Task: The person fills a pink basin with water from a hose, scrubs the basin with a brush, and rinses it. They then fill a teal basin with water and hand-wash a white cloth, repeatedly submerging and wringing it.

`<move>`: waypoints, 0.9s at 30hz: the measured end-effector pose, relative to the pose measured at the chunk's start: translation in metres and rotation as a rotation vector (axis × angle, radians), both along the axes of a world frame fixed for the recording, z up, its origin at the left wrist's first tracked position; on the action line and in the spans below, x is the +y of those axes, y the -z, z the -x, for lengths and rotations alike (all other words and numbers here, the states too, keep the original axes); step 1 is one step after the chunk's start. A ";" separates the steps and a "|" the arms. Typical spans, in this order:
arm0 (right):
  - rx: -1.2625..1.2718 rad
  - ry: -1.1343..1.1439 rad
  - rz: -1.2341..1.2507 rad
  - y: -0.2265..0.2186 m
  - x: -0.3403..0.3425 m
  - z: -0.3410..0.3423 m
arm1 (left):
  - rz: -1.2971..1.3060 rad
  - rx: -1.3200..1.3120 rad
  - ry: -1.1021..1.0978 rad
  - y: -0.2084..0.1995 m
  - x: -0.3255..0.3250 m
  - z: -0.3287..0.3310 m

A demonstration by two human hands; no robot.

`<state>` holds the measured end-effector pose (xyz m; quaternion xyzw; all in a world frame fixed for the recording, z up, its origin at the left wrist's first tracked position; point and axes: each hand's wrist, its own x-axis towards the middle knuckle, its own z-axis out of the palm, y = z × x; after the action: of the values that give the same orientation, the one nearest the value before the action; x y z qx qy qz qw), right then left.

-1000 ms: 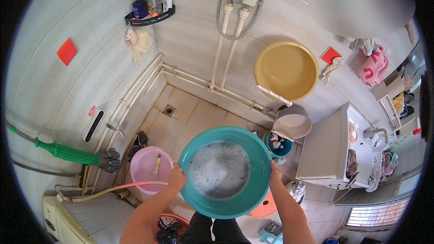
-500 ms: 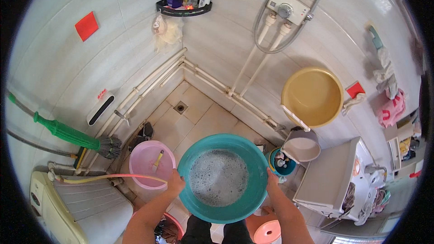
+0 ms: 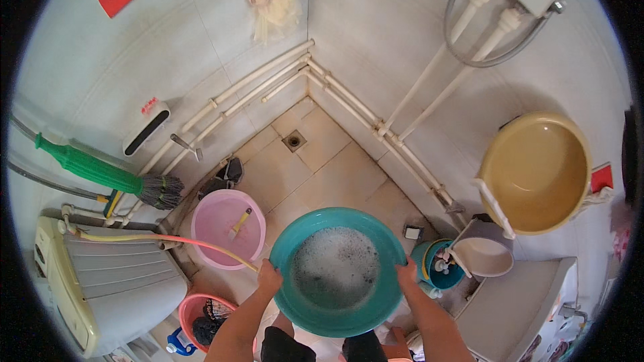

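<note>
A wide teal basin (image 3: 288,241) with foamy, soapy water (image 3: 335,268) in it is held out in front of my legs. My left hand (image 3: 270,280) grips its left rim, and my right hand (image 3: 406,276) grips the right rim opposite. Both thumbs lie at the rim while the other fingers are mostly hidden under it. Beyond my left hand a pink basin (image 3: 204,228) stands on the floor with a small yellow-handled brush (image 3: 239,223) inside. A pink and yellow hose (image 3: 194,240) runs across toward my left hand; its end is hidden there.
A washing machine (image 3: 121,285) stands at left, beside a red tub (image 3: 191,307) with dark cloth. A green-handled mop (image 3: 100,167) leans on the left wall. The floor drain (image 3: 294,140) lies near the corner. At right are a small bucket (image 3: 424,255) and a hanging yellow basin (image 3: 537,167).
My view has tilted down and turned toward the left, so the wall fittings sit higher and farther right. Both hands still hold the teal basin; the red tub shows more fully.
</note>
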<state>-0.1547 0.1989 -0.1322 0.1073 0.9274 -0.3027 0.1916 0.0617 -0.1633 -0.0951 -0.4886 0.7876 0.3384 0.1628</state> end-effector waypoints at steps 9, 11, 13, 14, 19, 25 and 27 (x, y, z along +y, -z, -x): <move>-0.184 -0.255 0.088 0.058 -0.072 0.097 | 0.051 0.048 -0.124 0.093 -0.050 0.041; -0.202 -0.243 0.081 0.103 -0.077 0.122 | 0.055 0.004 -0.201 0.131 -0.063 0.052; -0.246 -0.128 0.167 0.151 -0.091 0.145 | 0.075 -0.063 -0.294 0.185 -0.076 0.060; -0.305 -0.048 0.213 0.142 -0.118 0.151 | 0.045 -0.097 -0.201 0.206 -0.087 0.058; -0.310 0.141 0.318 0.136 -0.199 0.168 | -0.085 -0.084 -0.321 0.210 -0.120 0.097; -0.328 0.218 0.568 0.070 -0.266 0.173 | -0.395 0.329 -1.032 0.187 -0.144 0.134; -0.288 0.248 0.618 0.050 -0.287 0.174 | -0.523 0.376 -0.998 0.147 -0.151 0.141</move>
<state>-0.3285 -0.0884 -0.1825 0.1977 0.7357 -0.5714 0.3054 -0.0797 -0.3143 -0.2416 -0.6750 0.3684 0.6378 -0.0433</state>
